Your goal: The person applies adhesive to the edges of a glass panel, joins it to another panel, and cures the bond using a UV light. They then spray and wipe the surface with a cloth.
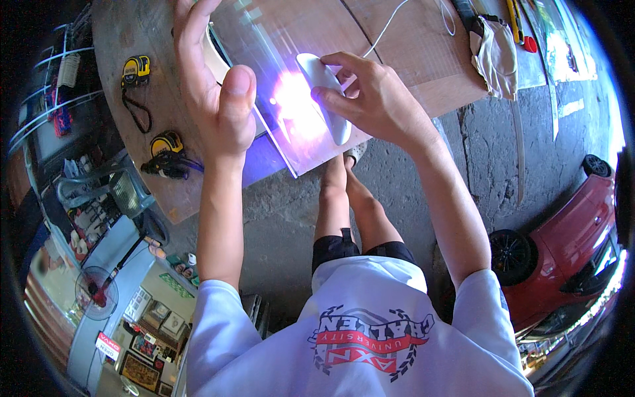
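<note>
My right hand point(380, 92) grips a white, oblong handheld lamp point(340, 127) between thumb and fingers. A bright white-violet glow point(301, 109) spreads from its left side over a clear glass sheet point(281, 151), which lies on the wooden table point(423, 73). To the left of the glow, my left hand point(221, 109) is raised with its fingers stretched out and its thumb standing apart. It appears to hold nothing; whether it touches the glass I cannot tell. A curved pale edge shows behind that hand, partly hidden.
Two yellow-and-black tape measures point(135, 69) lie at the table's left, with black straps. A white cord point(390, 30) runs across the top. A pale cloth or glove point(495, 56) hangs at the right edge. A red car point(575, 245) stands right; a fan point(96, 291) lower left.
</note>
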The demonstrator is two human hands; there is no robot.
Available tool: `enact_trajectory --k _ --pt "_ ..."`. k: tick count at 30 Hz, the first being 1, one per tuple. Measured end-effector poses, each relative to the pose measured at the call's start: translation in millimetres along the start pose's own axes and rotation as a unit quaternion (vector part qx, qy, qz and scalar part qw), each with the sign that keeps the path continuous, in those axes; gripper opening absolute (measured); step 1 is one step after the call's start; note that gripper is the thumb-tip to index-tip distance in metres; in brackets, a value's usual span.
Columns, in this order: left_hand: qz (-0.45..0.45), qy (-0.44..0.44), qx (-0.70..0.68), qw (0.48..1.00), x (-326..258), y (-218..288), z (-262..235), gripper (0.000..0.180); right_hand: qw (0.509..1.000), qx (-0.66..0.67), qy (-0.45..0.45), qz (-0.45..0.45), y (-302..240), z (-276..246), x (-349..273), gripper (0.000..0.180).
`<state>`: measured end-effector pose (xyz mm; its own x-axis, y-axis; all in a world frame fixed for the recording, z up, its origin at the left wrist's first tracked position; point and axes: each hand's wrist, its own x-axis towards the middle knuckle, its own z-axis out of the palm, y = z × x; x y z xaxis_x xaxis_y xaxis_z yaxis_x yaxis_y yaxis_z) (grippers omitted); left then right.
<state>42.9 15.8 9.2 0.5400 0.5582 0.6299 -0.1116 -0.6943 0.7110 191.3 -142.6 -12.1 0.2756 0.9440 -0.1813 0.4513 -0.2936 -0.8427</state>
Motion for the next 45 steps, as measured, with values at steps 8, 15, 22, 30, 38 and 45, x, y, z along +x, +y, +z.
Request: enact_trajectory --k 8,15,22,30,38,45 --pt "0.032 -0.002 0.024 0.999 1.0 9.2 8.3 0.083 1.000 -0.008 -0.008 0.014 2.0 -0.3 0.2 0.055" --pt "0.057 0.007 0.030 0.998 1.7 2.5 8.7 0.081 1.000 -0.007 -0.004 0.003 2.7 0.5 0.1 0.056" --pt "0.057 -0.005 0.028 0.998 -0.6 -1.9 3.0 0.081 1.000 -0.005 -0.008 0.013 2.6 1.1 0.2 0.056" --pt "0.024 0.018 0.032 0.999 1.4 0.4 7.0 0.083 1.000 -0.011 -0.005 0.020 2.8 2.6 0.2 0.054" --pt "0.007 -0.010 -0.002 1.000 4.0 5.0 0.6 0.084 1.000 0.001 0.000 0.009 3.6 1.7 0.2 0.056" --pt "-0.009 -0.018 0.003 1.000 -0.5 6.8 0.1 0.085 1.000 0.000 -0.002 0.004 2.8 0.2 0.3 0.054"
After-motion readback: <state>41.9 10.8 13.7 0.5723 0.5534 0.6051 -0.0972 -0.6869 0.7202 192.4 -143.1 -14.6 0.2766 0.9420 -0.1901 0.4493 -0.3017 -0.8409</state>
